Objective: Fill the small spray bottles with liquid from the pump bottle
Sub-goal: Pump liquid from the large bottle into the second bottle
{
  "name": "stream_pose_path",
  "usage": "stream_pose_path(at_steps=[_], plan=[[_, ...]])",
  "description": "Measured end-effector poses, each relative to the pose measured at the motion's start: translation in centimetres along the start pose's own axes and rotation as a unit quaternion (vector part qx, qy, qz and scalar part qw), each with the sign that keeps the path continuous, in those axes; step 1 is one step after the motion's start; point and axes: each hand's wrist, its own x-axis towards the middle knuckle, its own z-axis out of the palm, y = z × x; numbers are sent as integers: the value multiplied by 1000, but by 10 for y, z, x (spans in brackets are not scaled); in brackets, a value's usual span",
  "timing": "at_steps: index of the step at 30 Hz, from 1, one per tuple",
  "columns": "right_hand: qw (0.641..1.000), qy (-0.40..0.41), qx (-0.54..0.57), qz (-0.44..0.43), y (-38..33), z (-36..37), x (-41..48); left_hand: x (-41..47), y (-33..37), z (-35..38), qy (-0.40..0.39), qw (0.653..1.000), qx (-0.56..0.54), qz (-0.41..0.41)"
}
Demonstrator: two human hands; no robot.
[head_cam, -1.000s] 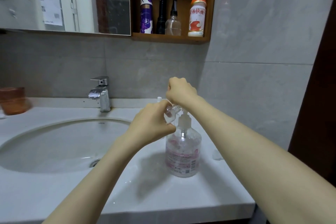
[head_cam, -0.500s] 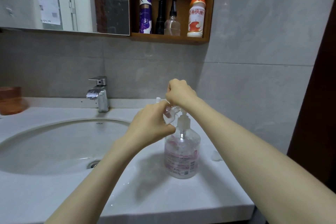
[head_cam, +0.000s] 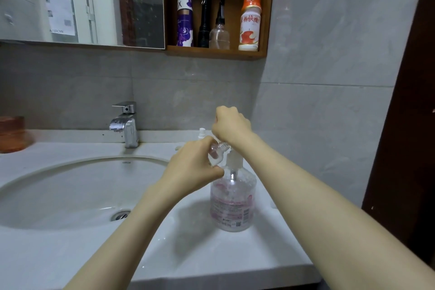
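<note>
Light dim, cool, diffuse. Soft shadow on counter (head_cam: pixel 235 263) below my left hand (head_cam: pixel 193 167), beside pump bottle (head_cam: pixel 233 205). Glints on the gripped small spray bottle (head_cam: pixel 217 153) and tap (head_cam: pixel 127 125) left of it. Frame edges bow.

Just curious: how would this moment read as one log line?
left hand: holds small spray bottle tilted | right hand: grips pump bottle head | step: filling

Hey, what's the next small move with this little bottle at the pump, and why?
Probably press down with the right hand, which sits curled on top of the pump bottle. The left hand holds the small bottle tilted, its open neck just under that fist, seemingly at the spout.
</note>
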Motion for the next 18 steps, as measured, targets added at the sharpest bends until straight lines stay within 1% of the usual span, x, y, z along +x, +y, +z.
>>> stream_pose_path(at_steps=[4, 9, 18], plan=[[999, 34, -4, -16, -2, -7, -1, 0, 4, -5, -10, 1000, 26, 8], [1000, 26, -6, -11, -3, -6, 1, 1, 3, -7, -15, 999, 34, 17], [1000, 19, 4, -17, -3, -5, 1, 1, 1, 2, 41, 996, 76, 28]])
